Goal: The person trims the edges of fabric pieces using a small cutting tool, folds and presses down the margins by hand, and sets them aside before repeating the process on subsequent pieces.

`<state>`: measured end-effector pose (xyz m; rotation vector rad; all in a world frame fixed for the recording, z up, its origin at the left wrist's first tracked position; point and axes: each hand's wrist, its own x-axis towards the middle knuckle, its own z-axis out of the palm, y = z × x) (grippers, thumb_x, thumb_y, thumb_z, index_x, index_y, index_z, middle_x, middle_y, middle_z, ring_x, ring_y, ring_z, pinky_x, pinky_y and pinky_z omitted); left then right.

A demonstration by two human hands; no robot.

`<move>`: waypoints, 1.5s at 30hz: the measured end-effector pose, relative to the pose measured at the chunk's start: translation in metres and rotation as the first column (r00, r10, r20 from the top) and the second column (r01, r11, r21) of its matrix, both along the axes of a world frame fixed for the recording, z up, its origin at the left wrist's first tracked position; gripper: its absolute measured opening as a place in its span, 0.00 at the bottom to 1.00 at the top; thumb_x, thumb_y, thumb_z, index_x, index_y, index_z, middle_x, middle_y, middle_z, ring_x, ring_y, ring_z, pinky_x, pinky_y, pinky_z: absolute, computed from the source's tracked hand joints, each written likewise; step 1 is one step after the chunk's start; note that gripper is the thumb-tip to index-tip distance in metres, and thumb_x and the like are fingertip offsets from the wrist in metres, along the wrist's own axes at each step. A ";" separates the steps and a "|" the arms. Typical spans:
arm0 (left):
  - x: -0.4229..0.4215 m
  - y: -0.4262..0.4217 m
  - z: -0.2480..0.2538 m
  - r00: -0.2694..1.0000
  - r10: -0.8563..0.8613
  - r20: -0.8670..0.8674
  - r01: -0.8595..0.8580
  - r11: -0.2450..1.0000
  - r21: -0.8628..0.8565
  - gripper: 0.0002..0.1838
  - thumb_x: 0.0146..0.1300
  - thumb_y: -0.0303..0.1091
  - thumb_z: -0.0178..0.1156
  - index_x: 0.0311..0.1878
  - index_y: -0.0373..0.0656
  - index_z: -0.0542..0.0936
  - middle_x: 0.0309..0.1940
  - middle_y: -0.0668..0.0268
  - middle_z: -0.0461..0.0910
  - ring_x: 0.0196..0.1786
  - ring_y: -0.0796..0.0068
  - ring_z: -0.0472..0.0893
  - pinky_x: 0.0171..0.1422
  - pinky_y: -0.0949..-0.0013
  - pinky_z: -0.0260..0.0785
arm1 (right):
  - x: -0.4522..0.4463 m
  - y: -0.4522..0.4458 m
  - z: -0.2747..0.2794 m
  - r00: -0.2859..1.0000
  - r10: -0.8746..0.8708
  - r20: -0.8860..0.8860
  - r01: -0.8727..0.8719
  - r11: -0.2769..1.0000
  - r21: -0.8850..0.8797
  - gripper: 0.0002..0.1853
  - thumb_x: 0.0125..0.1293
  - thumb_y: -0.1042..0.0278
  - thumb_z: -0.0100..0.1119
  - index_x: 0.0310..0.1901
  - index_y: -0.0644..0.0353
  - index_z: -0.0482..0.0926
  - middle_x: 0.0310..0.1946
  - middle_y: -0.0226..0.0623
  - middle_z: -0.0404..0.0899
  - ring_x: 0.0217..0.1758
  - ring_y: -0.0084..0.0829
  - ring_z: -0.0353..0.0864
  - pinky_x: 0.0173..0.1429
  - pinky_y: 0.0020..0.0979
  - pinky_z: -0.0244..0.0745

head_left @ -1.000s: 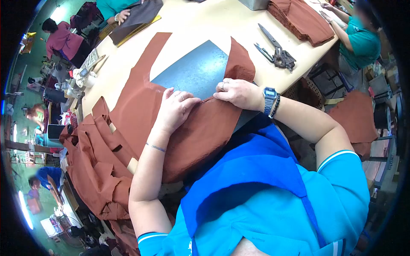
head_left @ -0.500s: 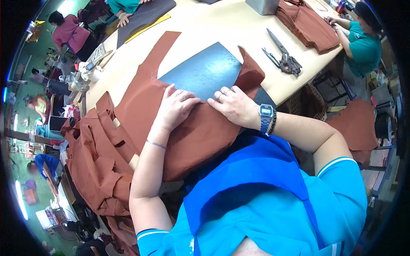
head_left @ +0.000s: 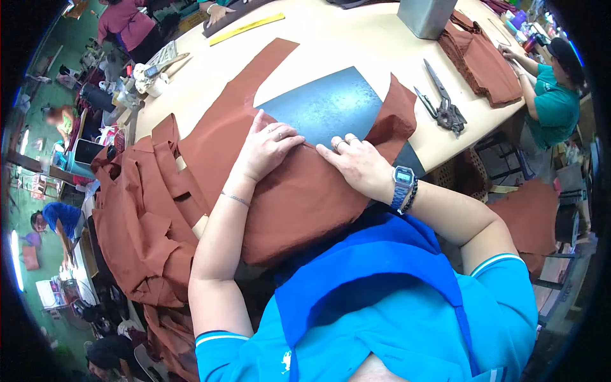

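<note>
A rust-brown leather piece (head_left: 305, 204) lies over the table edge and hangs down in front of my blue apron. At its upper edge, my left hand (head_left: 270, 143) is closed with the fingers curled on the leather. Close to its right, my right hand (head_left: 356, 165) pinches the same edge, thumb toward the left hand. Just beyond the fingertips is a dark, shiny flat board (head_left: 324, 105), partly covered by the leather. The leather's right corner (head_left: 398, 111) curls up over the board. What the fingertips do underneath is hidden.
Large shears (head_left: 442, 102) and a smaller cutting tool (head_left: 426, 102) lie right of the board. Brown pieces (head_left: 140, 216) are heaped at left. A metal container (head_left: 423, 18) and yellow strip (head_left: 247, 29) stand farther back. A co-worker (head_left: 554, 95) handles brown pieces (head_left: 480, 60) at right.
The view has shifted, so the table things appear farther right. Both hands stay at the leather's edge, with the gap between them slightly wider. My right fingers have moved a little along the edge.
</note>
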<state>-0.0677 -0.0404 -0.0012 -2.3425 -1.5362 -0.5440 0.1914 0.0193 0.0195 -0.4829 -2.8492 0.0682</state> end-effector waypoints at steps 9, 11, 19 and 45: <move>0.000 0.002 -0.003 0.998 0.026 0.055 -0.027 0.999 0.027 0.09 0.61 0.33 0.66 0.42 0.59 0.87 0.44 0.77 0.84 0.52 0.77 0.83 0.75 0.43 0.58 | -0.027 0.004 0.014 0.987 -0.043 0.152 0.061 0.992 -0.110 0.28 0.67 0.72 0.46 0.70 0.53 0.70 0.47 0.47 0.76 0.47 0.45 0.79 0.47 0.43 0.81; -0.001 0.001 -0.004 0.998 0.034 0.046 -0.035 0.999 0.019 0.09 0.60 0.33 0.66 0.43 0.59 0.87 0.46 0.76 0.84 0.54 0.76 0.82 0.75 0.43 0.59 | -0.024 0.006 0.016 0.988 -0.023 0.149 0.044 0.989 -0.139 0.24 0.68 0.71 0.46 0.65 0.53 0.73 0.46 0.46 0.77 0.46 0.45 0.80 0.47 0.44 0.81; -0.018 -0.007 0.008 0.870 0.253 0.423 -0.228 0.968 -0.109 0.10 0.66 0.30 0.62 0.50 0.47 0.80 0.56 0.63 0.79 0.61 0.58 0.76 0.70 0.48 0.64 | 0.048 -0.004 0.041 0.999 -0.034 -0.037 0.024 0.970 -0.242 0.16 0.61 0.69 0.64 0.51 0.58 0.78 0.46 0.41 0.78 0.47 0.44 0.81 0.47 0.41 0.78; 0.098 -0.059 0.028 0.807 0.512 0.295 -0.489 0.859 -0.152 0.26 0.65 0.44 0.63 0.63 0.43 0.76 0.57 0.54 0.77 0.61 0.53 0.75 0.63 0.51 0.66 | -0.028 0.082 -0.013 0.931 0.176 -0.320 -0.229 0.964 -0.135 0.16 0.66 0.69 0.60 0.55 0.60 0.80 0.54 0.43 0.81 0.58 0.44 0.79 0.65 0.40 0.73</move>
